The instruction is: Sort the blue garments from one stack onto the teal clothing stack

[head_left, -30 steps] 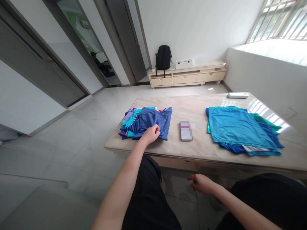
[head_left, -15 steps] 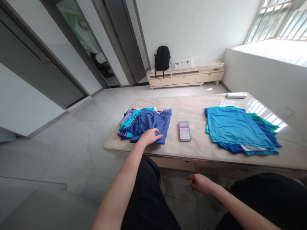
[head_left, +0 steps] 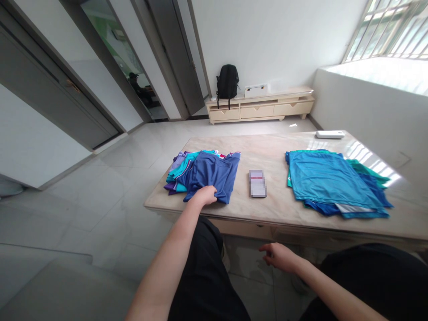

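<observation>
Near the left front edge of the table, my left hand (head_left: 205, 195) is closed on the near edge of a dark blue garment (head_left: 214, 171) with red and white trim. Its fingertips are partly hidden in the cloth. The garment lies on top of a pile with turquoise clothes (head_left: 182, 171) and purple clothes (head_left: 172, 186). Below the table edge, between my knees, my right hand (head_left: 277, 257) hangs with its index finger stretched out and holds nothing.
On the marble-look table (head_left: 267, 154) are a blurred-out phone-like object (head_left: 257, 183), a pile of blue and green clothes (head_left: 329, 176) and a white oblong device (head_left: 330, 134). Behind stands a low cabinet (head_left: 257, 111) with a black backpack (head_left: 228, 82). A person (head_left: 140, 89) sits beyond a doorway.
My left hand has moved slightly down and left, and its fingers have closed on the near edge of the dark blue garment. My right hand has stayed almost still.
</observation>
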Demonstrator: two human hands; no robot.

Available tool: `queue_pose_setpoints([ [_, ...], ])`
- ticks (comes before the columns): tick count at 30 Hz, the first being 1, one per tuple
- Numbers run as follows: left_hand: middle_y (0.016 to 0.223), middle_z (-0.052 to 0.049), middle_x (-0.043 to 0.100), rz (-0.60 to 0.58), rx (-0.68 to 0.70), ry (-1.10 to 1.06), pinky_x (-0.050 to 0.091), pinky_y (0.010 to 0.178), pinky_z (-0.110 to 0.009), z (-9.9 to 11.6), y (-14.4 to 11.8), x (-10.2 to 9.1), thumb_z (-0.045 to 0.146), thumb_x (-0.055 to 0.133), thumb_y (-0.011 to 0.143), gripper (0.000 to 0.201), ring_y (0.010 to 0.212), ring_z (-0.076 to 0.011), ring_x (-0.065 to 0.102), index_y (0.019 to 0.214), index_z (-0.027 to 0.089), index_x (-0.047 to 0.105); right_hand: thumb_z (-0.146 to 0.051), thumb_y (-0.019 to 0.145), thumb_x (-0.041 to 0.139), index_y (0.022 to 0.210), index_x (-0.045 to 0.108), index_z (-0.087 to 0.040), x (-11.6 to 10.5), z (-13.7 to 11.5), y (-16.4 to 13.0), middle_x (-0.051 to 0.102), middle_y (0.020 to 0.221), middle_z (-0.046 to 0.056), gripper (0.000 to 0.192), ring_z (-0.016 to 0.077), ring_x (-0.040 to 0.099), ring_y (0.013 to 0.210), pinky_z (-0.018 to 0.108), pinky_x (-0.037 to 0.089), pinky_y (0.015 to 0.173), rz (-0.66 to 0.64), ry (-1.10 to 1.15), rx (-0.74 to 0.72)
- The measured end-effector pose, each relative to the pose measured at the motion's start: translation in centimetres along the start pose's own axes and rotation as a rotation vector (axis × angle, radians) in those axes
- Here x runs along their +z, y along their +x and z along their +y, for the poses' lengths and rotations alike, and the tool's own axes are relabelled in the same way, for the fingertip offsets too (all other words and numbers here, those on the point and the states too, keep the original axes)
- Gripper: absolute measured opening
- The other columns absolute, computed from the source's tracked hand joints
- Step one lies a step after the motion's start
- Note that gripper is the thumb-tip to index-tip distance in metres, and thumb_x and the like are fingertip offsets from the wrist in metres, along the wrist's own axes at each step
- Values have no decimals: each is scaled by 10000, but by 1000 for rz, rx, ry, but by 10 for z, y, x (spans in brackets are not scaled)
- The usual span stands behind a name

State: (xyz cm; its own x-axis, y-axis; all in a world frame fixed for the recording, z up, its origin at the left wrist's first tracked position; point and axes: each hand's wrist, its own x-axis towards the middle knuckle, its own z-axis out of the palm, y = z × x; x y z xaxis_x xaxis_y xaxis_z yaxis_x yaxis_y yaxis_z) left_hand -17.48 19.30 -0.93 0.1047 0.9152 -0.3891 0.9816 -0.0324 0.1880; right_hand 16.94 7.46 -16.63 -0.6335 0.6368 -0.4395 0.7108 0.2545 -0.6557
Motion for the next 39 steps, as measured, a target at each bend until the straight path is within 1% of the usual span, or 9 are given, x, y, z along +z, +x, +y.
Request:
queue_pose_setpoints([
  [1, 1004, -97, 760, -9, -4, 5, 520, 875, -338, 1, 0, 0, 335, 700, 893, 228, 951, -229, 710, 1023, 150, 728, -233, 840, 568, 1253, 729, -190, 0, 0, 0, 804, 902, 72, 445, 242, 749, 866, 286, 492, 750, 0, 1, -1],
  [4, 897, -48, 742, -44, 2, -1, 537, 841, -366, 1, -2, -2, 403, 600, 972, 284, 827, -181, 690, 904, 149, 708, -228, 833, 572, 1251, 731, -191, 0, 0, -1, 804, 909, 72, 449, 245, 747, 881, 290, 491, 761, 4, 0, -2],
  [12, 799, -55, 756, -27, 37, -38, 437, 641, -255, 1, -2, -2, 253, 599, 830, 168, 738, -194, 676, 781, 176, 740, -230, 837, 569, 1251, 730, -197, 0, 1, 0, 804, 900, 68, 446, 240, 748, 879, 286, 487, 762, -1, 0, -2],
  [15, 837, -69, 757, 13, 40, -41, 424, 625, -252, 1, -2, -1, 308, 615, 827, 178, 757, -206, 677, 812, 176, 734, -234, 838, 570, 1251, 730, -200, 1, 2, 0, 803, 899, 67, 445, 240, 748, 879, 285, 487, 760, 1, -2, 0],
  [19, 885, -66, 736, 83, 78, -38, 441, 665, -250, 0, -2, -2, 406, 731, 767, 238, 816, -224, 675, 846, 182, 715, -236, 834, 578, 1249, 733, -198, 1, 1, 0, 803, 919, 75, 444, 243, 746, 881, 287, 487, 764, 5, -7, -2],
  [22, 956, -68, 715, 142, 108, -30, 459, 741, -249, -2, -1, -2, 316, 764, 727, 163, 893, -232, 665, 794, 185, 692, -233, 835, 580, 1248, 733, -194, 0, 0, -1, 803, 918, 75, 442, 245, 746, 890, 291, 488, 775, 4, -9, -5],
  [25, 960, -58, 704, 180, 113, -31, 456, 778, -244, -2, -1, -3, 185, 703, 731, 63, 924, -222, 654, 785, 189, 670, -225, 839, 575, 1251, 730, -187, -1, -2, -1, 803, 906, 75, 442, 245, 747, 881, 291, 490, 763, 0, -11, 0],
  [31, 806, -14, 668, 151, 98, -40, 409, 692, -245, 1, -4, -3, 94, 610, 751, 114, 789, -185, 614, 766, 206, 597, -233, 844, 575, 1249, 731, -204, -1, -1, -1, 804, 911, 67, 435, 237, 748, 874, 287, 489, 765, 2, -12, 2],
  [39, 948, -35, 707, 77, 49, -71, 439, 746, -242, -1, -3, 0, 37, 558, 749, 253, 861, -190, 631, 922, 213, 617, -239, 843, 569, 1254, 728, -200, 0, 1, -1, 805, 900, 64, 442, 238, 748, 884, 290, 489, 770, 1, -6, -11],
])
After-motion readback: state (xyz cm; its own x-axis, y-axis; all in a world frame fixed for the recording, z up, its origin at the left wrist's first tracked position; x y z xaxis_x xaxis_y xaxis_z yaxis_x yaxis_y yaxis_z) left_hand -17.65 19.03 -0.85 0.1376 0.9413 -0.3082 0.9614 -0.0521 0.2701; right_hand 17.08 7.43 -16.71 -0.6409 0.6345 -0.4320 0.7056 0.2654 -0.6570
